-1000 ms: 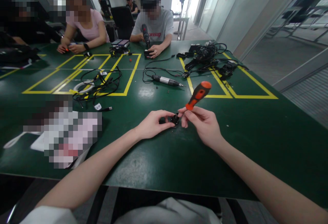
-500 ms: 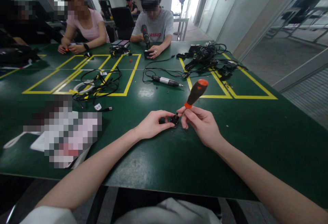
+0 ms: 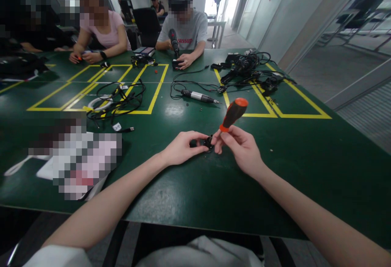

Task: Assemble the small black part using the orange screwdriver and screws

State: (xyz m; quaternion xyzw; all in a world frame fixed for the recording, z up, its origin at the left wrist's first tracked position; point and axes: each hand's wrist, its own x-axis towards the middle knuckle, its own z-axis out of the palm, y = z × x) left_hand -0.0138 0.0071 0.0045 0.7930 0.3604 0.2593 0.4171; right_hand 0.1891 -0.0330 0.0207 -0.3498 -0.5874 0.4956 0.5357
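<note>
Between thumb and fingers, my left hand (image 3: 185,148) grips a small black part (image 3: 208,142) just above the green table (image 3: 171,189). My right hand (image 3: 241,146) is closed on a screwdriver (image 3: 233,114) with a dark handle and orange-red ends. The handle leans up to the right. Its shaft runs down toward the black part, and its tip is hidden by my right fingers. My right fingertips are right beside the part; whether they touch it I cannot tell.
A pen-shaped electric tool (image 3: 198,96) lies ahead, with a cable heap (image 3: 244,69) at the back right. More cables (image 3: 140,95) are at left, behind a partly blurred pink and white item (image 3: 97,161). Across the table, a person (image 3: 183,26) holds a power tool.
The screwdriver handle has dipped slightly and its tilt has changed a little. My right fingers have shifted slightly left and down beside the black part. My left hand stays in place.
</note>
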